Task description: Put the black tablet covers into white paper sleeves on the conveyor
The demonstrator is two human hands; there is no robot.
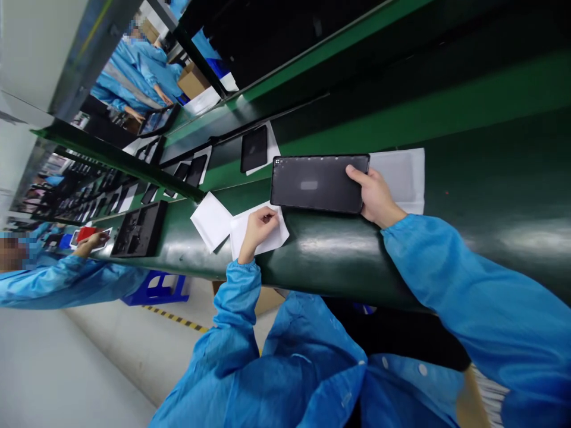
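Observation:
My right hand grips the right end of a black tablet back cover, thumb across its face. The cover is held above the green bench, partly over a white foam pouch on its right. My left hand is closed, fingertips pinched together, above another white pouch left of the cover. Whether something small is in that pinch cannot be made out. A second white pouch lies just to the left, touching or overlapping the first.
Farther back, a dark tablet rests on a white sheet. A black tray sits left along the green bench. A green metal post crosses the left side. A co-worker's hand works at far left, near a blue stool.

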